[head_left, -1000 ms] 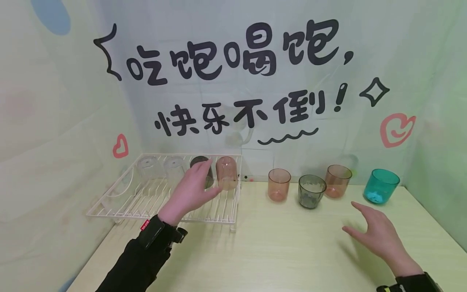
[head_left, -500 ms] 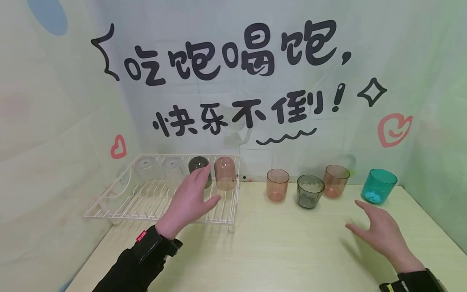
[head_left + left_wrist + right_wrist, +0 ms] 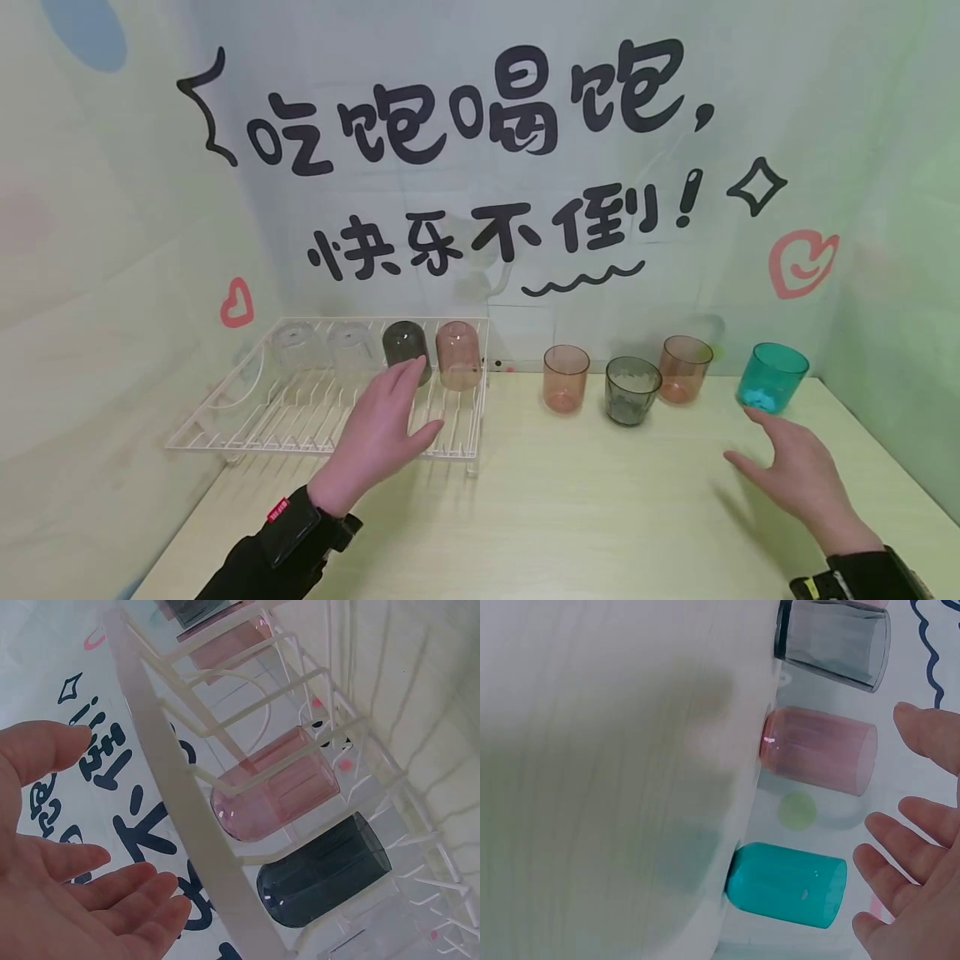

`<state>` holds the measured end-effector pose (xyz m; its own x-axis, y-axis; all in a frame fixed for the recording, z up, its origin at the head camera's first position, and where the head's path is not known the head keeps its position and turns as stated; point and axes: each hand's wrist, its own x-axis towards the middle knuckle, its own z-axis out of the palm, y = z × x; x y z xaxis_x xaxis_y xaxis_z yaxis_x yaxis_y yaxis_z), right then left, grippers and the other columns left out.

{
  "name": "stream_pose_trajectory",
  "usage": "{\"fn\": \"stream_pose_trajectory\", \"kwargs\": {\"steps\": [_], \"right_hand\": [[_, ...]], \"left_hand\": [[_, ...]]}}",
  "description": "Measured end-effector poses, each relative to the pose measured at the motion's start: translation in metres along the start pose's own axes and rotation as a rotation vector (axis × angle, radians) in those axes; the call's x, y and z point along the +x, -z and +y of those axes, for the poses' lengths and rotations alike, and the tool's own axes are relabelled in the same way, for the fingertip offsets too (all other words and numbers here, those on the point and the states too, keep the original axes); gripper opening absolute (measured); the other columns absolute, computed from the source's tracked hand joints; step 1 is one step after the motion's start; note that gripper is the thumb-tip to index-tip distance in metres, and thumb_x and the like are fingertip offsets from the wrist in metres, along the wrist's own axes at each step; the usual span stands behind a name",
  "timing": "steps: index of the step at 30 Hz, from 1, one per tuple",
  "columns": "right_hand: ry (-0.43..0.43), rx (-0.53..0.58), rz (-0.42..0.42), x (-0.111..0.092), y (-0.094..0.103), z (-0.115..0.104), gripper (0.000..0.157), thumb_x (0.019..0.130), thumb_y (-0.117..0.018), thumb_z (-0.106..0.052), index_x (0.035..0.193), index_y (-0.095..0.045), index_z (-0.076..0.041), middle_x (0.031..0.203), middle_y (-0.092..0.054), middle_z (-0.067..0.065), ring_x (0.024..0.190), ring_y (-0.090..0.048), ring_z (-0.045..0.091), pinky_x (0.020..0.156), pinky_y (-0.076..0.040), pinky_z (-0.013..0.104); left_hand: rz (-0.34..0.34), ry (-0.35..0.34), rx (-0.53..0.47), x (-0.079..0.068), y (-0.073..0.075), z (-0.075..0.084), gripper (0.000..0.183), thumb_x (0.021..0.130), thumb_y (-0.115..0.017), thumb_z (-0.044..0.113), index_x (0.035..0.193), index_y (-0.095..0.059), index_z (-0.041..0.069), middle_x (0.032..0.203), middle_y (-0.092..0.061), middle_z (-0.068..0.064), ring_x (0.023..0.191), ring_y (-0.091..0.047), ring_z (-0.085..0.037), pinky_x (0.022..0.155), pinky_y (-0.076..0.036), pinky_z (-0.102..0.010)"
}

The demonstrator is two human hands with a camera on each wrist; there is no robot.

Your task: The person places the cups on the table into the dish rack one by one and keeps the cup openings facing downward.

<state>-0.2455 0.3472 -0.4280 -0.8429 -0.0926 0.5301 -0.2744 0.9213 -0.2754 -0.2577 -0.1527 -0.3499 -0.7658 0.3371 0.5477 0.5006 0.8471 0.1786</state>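
My left hand [image 3: 378, 433] is over the front of the white wire rack [image 3: 480, 417], thumb spread from the fingers, holding nothing. Behind its fingertips, upside down on the rack, are a dark grey cup [image 3: 405, 342] and a pink cup [image 3: 457, 357]; both show whole in the left wrist view. Two clear cups [image 3: 295, 346] stand further left on it. On the right, my right hand [image 3: 806, 479] holds nothing, its fingers spread in front of a teal cup [image 3: 774, 375]. The teal cup stands upright; in the right wrist view it lies left of the fingers.
Upright on the wooden table [image 3: 570, 508], between rack and teal cup, stand a pink tumbler [image 3: 566, 379], a grey glass [image 3: 632, 392] and another pink tumbler [image 3: 685, 371] behind it. A printed cloth backdrop [image 3: 480, 167] rises behind them, with cloth sides left and right.
My left hand has drawn back a little toward me, down and left from the dark grey cup. The right hand has shifted slightly right, nearer the teal cup. No cup has moved on its support.
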Motion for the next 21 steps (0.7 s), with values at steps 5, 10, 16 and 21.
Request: {"fn": "stream_pose_trajectory", "kwargs": {"steps": [5,10,16,21], "right_hand": [[-0.007,-0.021,0.002,0.003,0.003,0.010,0.066,0.071,-0.073,-0.035,0.121,-0.052,0.002,0.110,-0.057,0.030,0.092,-0.051,0.047,0.072,-0.041,0.058],[-0.043,-0.033,-0.012,0.006,0.003,0.017,0.065,0.073,-0.072,-0.035,0.121,-0.052,0.004,0.112,-0.054,0.033,0.095,-0.049,0.049,0.077,-0.039,0.061],[-0.058,-0.048,-0.018,0.010,0.006,0.022,0.065,0.073,-0.072,-0.033,0.121,-0.050,0.006,0.112,-0.054,0.033,0.096,-0.047,0.049,0.078,-0.038,0.062],[-0.053,-0.076,-0.032,0.015,0.008,0.026,0.064,0.073,-0.072,-0.032,0.120,-0.051,0.006,0.109,-0.054,0.033,0.093,-0.048,0.048,0.075,-0.039,0.061]], "left_hand": [[0.011,-0.007,-0.003,-0.009,-0.001,-0.003,0.079,0.074,-0.070,0.032,0.138,-0.037,0.000,0.133,-0.044,-0.018,0.121,-0.042,-0.031,0.099,-0.037,-0.044],[0.001,0.011,-0.012,-0.016,-0.002,-0.006,0.082,0.074,-0.071,0.035,0.139,-0.036,0.002,0.134,-0.044,-0.018,0.122,-0.041,-0.032,0.099,-0.036,-0.046],[0.001,0.026,-0.025,-0.024,-0.005,-0.005,0.083,0.072,-0.072,0.038,0.138,-0.038,0.001,0.134,-0.044,-0.019,0.121,-0.041,-0.033,0.098,-0.037,-0.047],[0.001,0.016,-0.029,-0.030,-0.008,-0.003,0.079,0.073,-0.070,0.037,0.136,-0.040,0.001,0.134,-0.044,-0.018,0.121,-0.042,-0.032,0.098,-0.038,-0.046]]}}
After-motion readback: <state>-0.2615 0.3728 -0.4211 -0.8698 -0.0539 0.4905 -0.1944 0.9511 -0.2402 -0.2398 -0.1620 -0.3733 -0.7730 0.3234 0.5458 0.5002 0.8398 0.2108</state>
